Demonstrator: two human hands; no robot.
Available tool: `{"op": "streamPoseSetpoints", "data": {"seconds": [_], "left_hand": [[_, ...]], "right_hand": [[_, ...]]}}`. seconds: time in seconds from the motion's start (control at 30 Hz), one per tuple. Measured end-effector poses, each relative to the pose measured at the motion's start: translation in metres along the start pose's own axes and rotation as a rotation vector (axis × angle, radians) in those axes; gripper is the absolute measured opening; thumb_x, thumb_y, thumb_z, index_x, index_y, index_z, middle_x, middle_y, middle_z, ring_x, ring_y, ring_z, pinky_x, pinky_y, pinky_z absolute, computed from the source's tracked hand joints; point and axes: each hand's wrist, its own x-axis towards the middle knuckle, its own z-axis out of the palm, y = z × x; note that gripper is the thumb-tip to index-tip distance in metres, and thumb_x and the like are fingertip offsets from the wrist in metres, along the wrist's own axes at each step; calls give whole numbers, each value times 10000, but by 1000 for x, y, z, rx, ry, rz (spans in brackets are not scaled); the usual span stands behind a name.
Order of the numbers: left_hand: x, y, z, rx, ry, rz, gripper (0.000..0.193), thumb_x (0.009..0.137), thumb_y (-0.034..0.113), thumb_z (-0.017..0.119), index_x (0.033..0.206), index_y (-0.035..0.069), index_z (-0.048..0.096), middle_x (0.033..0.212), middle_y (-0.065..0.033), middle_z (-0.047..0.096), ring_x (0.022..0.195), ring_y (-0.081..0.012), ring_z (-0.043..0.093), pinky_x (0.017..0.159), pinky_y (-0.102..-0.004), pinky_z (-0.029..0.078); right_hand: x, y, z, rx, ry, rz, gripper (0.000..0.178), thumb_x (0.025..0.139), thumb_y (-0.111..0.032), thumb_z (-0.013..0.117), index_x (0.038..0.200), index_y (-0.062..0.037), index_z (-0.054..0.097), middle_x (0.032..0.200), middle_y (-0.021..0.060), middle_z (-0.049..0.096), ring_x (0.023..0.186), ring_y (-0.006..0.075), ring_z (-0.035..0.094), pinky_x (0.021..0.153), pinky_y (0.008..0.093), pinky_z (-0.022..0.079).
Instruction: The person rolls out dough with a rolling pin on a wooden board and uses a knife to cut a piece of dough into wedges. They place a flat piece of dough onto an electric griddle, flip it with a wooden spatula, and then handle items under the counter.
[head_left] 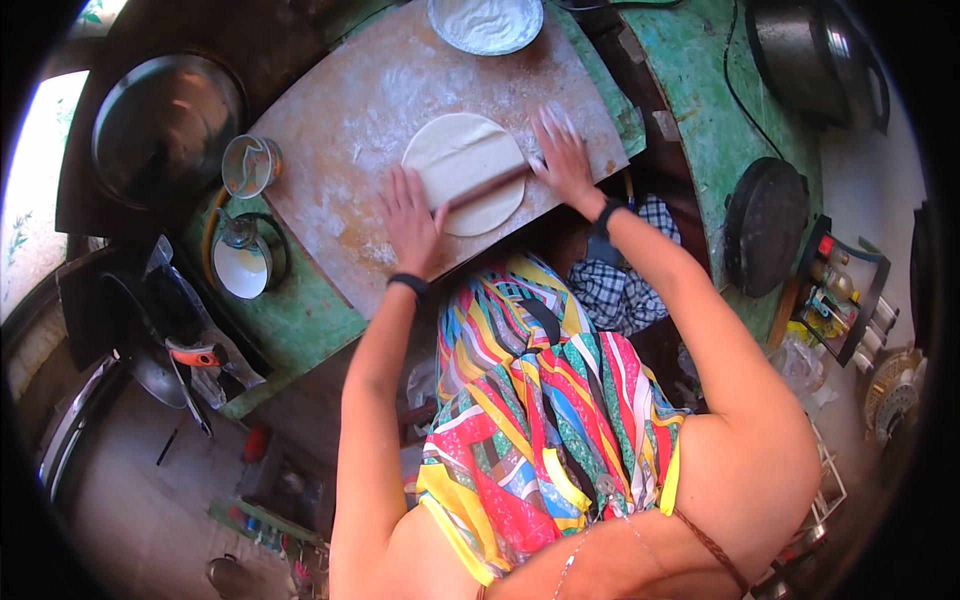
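Note:
A round sheet of pale dough (478,222) lies on a floured wooden board (345,130). Across its lower half runs a brown rolling pin (487,188), slanting up to the right. My left hand (408,215) is at the pin's left end, fingers stretched out flat and the thumb by the pin. At the other end my right hand (562,155) also has its fingers extended, and flour whitens their tips. Neither hand is wrapped round the pin; whether the palms press on its ends is hidden.
A bowl of flour (487,22) stands at the board's far edge. Left of the board are a glass (251,166), a white mug (243,268) and a large metal pan (168,130). A dark round lid (765,227) rests on the green table (700,100) at right.

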Motion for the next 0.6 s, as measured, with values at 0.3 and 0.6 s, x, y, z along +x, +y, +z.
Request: {"op": "streamPoseSetpoints", "data": {"seconds": [0.3, 0.6], "left_hand": [[15, 12, -4, -27, -59, 123, 732, 814, 433, 523, 1351, 3, 272, 1423, -187, 225, 1340, -326, 157, 1073, -512, 96], [91, -12, 8, 77, 186, -22, 685, 840, 433, 482, 1336, -2, 296, 1413, -194, 244, 1328, -330, 188, 1067, -508, 126]], "right_hand": [[-36, 11, 3, 74, 35, 83, 681, 753, -249, 580, 1335, -32, 299, 1392, 179, 287, 1293, 308, 262, 1075, 440, 164], [48, 24, 14, 10, 218, 127, 640, 791, -291, 543, 1337, -49, 313, 1369, 179, 327, 1289, 297, 275, 1071, 440, 166]]}}
